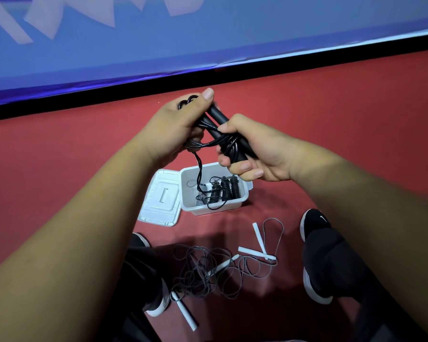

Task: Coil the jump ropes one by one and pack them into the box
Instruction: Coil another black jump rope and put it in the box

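Both my hands hold a black jump rope (224, 134) above the floor. My left hand (181, 124) grips the upper ends of its two black handles. Lower down, my right hand (252, 154) clasps the handles where black cord is wound around them. A loose tail of cord (198, 172) hangs down toward the white box (242, 202), which stands open on the red floor. Several coiled black ropes (224, 190) lie inside it. Grey ropes with white handles (208, 272) lie tangled on the floor between my feet.
The box's white lid (161, 198) lies flat beside its left wall. My black shoes are at left (156, 302) and right (315, 225). A blue banner (208, 33) with a black base strip runs along the far edge of the red floor.
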`<state>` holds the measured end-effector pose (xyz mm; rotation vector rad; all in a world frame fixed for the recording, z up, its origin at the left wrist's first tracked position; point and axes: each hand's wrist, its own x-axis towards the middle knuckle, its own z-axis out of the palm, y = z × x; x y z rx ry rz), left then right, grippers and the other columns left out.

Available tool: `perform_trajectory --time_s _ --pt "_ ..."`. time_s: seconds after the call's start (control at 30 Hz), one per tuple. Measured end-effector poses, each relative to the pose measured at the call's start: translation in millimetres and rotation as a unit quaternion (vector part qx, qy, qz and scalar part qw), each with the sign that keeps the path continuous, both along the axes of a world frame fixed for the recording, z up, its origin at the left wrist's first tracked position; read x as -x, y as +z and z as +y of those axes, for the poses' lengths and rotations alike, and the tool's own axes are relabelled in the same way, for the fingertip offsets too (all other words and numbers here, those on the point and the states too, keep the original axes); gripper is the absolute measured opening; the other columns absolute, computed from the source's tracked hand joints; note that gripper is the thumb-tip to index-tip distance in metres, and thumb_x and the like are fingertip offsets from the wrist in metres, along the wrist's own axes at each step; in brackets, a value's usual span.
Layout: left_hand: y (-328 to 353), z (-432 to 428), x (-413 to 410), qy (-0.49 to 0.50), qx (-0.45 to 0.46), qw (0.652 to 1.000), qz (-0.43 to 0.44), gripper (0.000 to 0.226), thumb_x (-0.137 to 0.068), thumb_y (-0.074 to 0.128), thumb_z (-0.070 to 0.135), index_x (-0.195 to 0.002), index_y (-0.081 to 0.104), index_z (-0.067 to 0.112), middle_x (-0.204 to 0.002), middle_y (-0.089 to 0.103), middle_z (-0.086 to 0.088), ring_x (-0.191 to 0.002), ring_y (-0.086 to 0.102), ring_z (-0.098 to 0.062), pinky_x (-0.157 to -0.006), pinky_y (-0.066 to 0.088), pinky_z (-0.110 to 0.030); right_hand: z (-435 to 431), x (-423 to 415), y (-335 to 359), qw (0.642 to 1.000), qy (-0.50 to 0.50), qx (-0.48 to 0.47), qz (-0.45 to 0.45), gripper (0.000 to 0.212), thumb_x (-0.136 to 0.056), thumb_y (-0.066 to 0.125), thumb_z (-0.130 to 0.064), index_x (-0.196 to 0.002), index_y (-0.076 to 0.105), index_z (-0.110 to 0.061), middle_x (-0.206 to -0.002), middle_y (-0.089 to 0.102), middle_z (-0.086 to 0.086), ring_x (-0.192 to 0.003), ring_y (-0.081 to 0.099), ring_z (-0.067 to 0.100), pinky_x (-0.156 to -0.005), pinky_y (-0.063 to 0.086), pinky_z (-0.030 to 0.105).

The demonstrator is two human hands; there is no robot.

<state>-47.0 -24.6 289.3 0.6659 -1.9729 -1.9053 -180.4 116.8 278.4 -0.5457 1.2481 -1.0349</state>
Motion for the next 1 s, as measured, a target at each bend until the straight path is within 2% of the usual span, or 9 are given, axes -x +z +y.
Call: perform_trajectory --time_s 0.1,0.2,0.37,0.43,0.53,0.63,0.73,0.87,1.0 --pt "2 -1 1 0.027 0.029 0.999 0.014 0.034 -0.106 0.058 0.043 -0.106 0.060 0.010 -0.067 0.028 -0.004 -0.052 0.023 -0.014 -0.051 0.020 -0.027 0 -2 3 1.000 0.000 0.020 -0.018 0.030 -0.104 0.050 -0.041 -0.099 0.055 -0.012 -0.084 0.064 0.010 -0.052 0.043 0.014 -0.040 0.031 0.022" --pt "3 -1 1 0.052 0.033 0.998 0.026 0.032 -0.104 0.061 0.042 -0.105 0.058 0.010 -0.069 0.029 -0.006 -0.051 0.024 -0.014 -0.049 0.025 -0.025 -2 -1 6 0.999 -0.031 0.031 -0.031 0.027 -0.104 0.057 -0.038 -0.109 0.063 -0.012 -0.097 0.070 0.012 -0.064 0.061 0.018 -0.055 0.048 0.027" --pt "3 -1 1 0.045 0.057 0.997 0.026 0.033 -0.105 0.061 0.041 -0.102 0.057 0.008 -0.065 0.033 -0.004 -0.049 0.027 -0.015 -0.048 0.028 -0.024 1 2 8 0.998 -0.018 0.006 -0.058 0.027 -0.100 0.060 -0.034 -0.097 0.069 -0.009 -0.092 0.070 0.009 -0.078 0.073 0.023 -0.072 0.062 0.037" --pt "3 -2 2 0.042 0.070 0.996 0.021 0.035 -0.104 0.062 0.042 -0.101 0.058 0.008 -0.065 0.034 -0.005 -0.049 0.027 -0.016 -0.049 0.028 -0.025 1 0 8 0.998 -0.019 0.010 -0.066 0.026 -0.100 0.057 -0.032 -0.098 0.066 -0.008 -0.090 0.070 0.012 -0.073 0.070 0.023 -0.063 0.059 0.033" --pt "4 -3 2 0.044 0.072 0.996 0.017 0.036 -0.104 0.062 0.043 -0.099 0.056 0.009 -0.063 0.032 -0.004 -0.049 0.025 -0.016 -0.050 0.024 -0.027 -1 -3 5 0.996 -0.029 0.026 -0.076 0.021 -0.100 0.054 -0.031 -0.101 0.060 -0.011 -0.086 0.065 0.010 -0.060 0.054 0.018 -0.044 0.038 0.022" --pt "6 -2 3 0.060 0.072 0.996 0.016 0.035 -0.104 0.062 0.043 -0.096 0.055 0.009 -0.062 0.028 -0.002 -0.050 0.022 -0.016 -0.051 0.020 -0.028 -4 -3 4 0.995 -0.032 0.035 -0.087 0.018 -0.102 0.052 -0.033 -0.097 0.052 -0.016 -0.080 0.056 0.007 -0.056 0.039 0.014 -0.039 0.021 0.019" --pt "9 -2 3 0.062 0.081 0.995 0.015 0.036 -0.103 0.062 0.044 -0.095 0.057 0.009 -0.064 0.028 -0.007 -0.052 0.021 -0.017 -0.051 0.018 -0.030 -4 -3 5 0.998 -0.027 0.036 -0.050 0.026 -0.102 0.050 -0.038 -0.093 0.054 -0.014 -0.079 0.056 0.005 -0.056 0.036 0.012 -0.038 0.018 0.019" --pt "12 -1 1 0.050 0.085 0.995 0.011 0.038 -0.101 0.064 0.050 -0.098 0.061 0.012 -0.074 0.031 -0.029 -0.063 0.018 -0.027 -0.060 0.017 -0.043 -5 -3 6 0.998 -0.047 0.037 -0.028 0.038 -0.102 0.047 -0.046 -0.094 0.055 -0.010 -0.079 0.060 0.009 -0.054 0.036 0.014 -0.037 0.019 0.021" --pt "10 0 1 0.039 0.063 0.997 0.011 0.039 -0.103 0.062 0.046 -0.103 0.061 0.007 -0.073 0.033 -0.016 -0.063 0.018 -0.028 -0.061 0.018 -0.044 -5 -3 6 0.996 -0.063 0.038 -0.043 0.042 -0.099 0.044 -0.049 -0.097 0.053 -0.008 -0.079 0.058 0.013 -0.052 0.035 0.017 -0.039 0.016 0.020"
